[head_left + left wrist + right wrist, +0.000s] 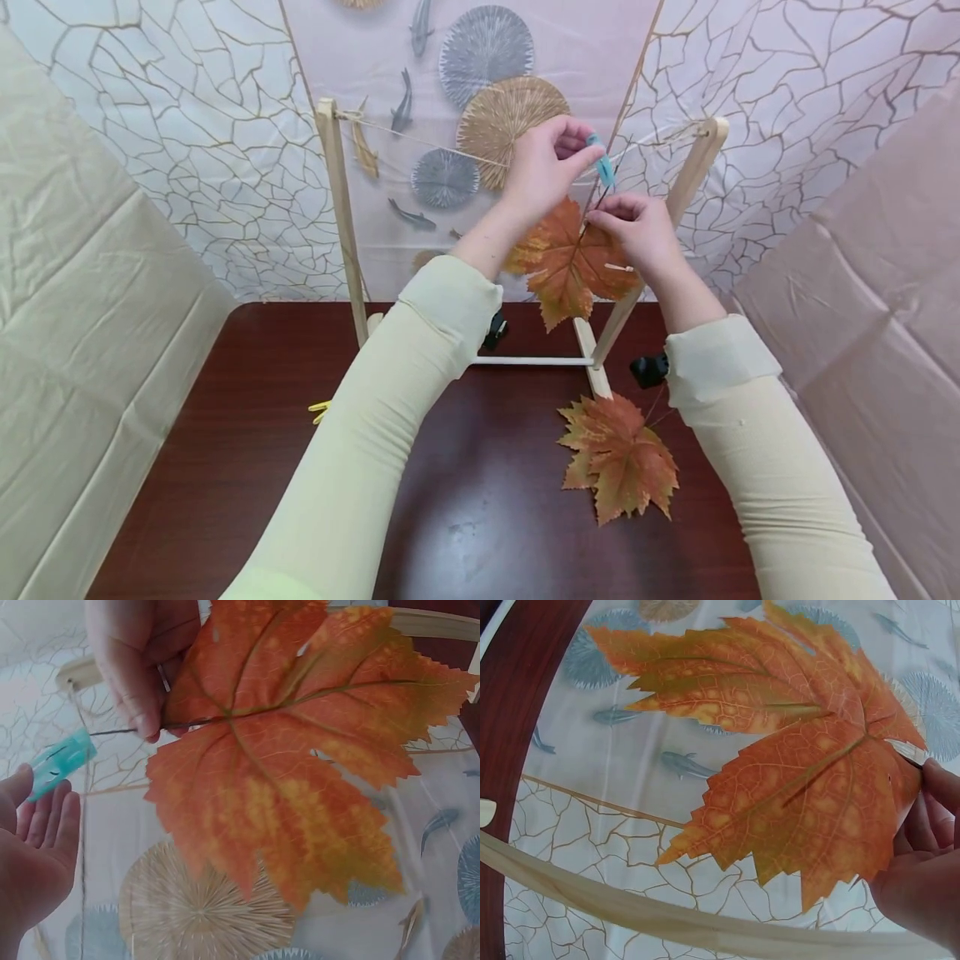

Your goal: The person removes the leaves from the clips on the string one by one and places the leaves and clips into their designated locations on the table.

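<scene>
My left hand (pixel 551 167) pinches a teal clothespin (pixel 603 162) between thumb and fingers, up at the string (pixel 442 142). In the left wrist view, the clothespin's far end (pixel 84 742) meets the string, and a dark stem runs up to it. Just below, my right hand (pixel 641 232) pinches that stem close to an orange artificial maple leaf (pixel 566 271). The leaf hangs with its lobes downward, broad and toothed in the right wrist view (pixel 810 787). Whether the clothespin's jaws grip the stem cannot be made out.
The string spans two wooden posts (pixel 341 208) (pixel 693 171), joined low by a white rod (pixel 532 361). More orange leaves (pixel 622 458) lie on the dark table (pixel 480 533) at right. A yellow clothespin (pixel 319 410) lies at left. Patterned cloth hangs behind.
</scene>
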{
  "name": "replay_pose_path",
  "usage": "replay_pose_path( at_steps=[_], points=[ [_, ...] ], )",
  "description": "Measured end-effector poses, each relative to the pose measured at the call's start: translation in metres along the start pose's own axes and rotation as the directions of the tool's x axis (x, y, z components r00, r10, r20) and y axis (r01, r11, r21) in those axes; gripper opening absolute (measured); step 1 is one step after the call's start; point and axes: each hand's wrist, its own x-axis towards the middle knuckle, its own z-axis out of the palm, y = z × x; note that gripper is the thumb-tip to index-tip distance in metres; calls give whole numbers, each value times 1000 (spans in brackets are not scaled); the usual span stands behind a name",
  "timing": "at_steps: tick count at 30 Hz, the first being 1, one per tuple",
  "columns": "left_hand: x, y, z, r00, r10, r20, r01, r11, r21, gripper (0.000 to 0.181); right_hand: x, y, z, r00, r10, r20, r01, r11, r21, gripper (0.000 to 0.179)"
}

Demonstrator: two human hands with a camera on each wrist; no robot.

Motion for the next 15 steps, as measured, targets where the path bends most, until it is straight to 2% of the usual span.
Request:
replay_pose_path(
  at_steps=[5, 9, 15],
  points=[
    [1, 1, -12, 999, 23, -44, -29, 989, -142, 18, -1, 2, 3, 1000, 10, 15, -10, 1000, -8, 12],
    [1, 1, -23, 997, 21, -74, -37, 977, -212, 21, -3, 3, 5, 999, 38, 6, -38, 998, -57, 10],
    [-3, -5, -47, 994, 27, -109, -63, 939, -339, 22, -10, 6, 2, 999, 43, 14, -42, 997, -57, 11]
  ],
)
